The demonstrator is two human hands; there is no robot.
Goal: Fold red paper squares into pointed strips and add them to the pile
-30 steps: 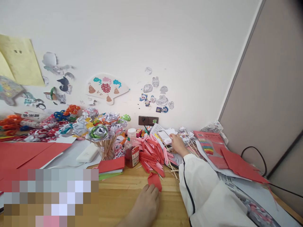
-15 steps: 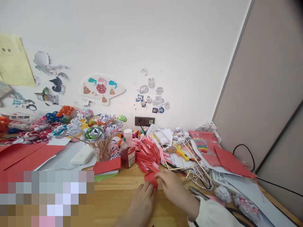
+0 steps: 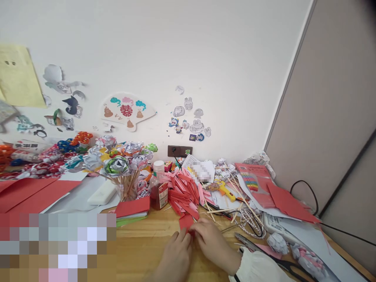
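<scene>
A small piece of red paper (image 3: 185, 221) lies at the front of the wooden table, between my two hands. The fingers of my left hand (image 3: 177, 250) are closed on its near left part. My right hand (image 3: 210, 241) pinches the near right part, its fingertips meeting the left ones. The paper's near end is hidden under my fingers. Just beyond it spreads a pile of folded red and pink paper strips (image 3: 183, 192). Right of my right hand lies a pair of scissors (image 3: 264, 252).
Behind stand a glue bottle (image 3: 159, 188) and a cup of paper flowers (image 3: 126, 186). A stack of coloured paper (image 3: 132, 207) sits at left. A yellow glue gun (image 3: 226, 191), bead strings (image 3: 249, 224) and crumpled paper (image 3: 277, 243) lie at right. The wall (image 3: 229, 58) rises behind.
My right hand has moved slightly down and left, its fingertips now against the left hand's on the red paper. The scissors show more as the right sleeve shifted.
</scene>
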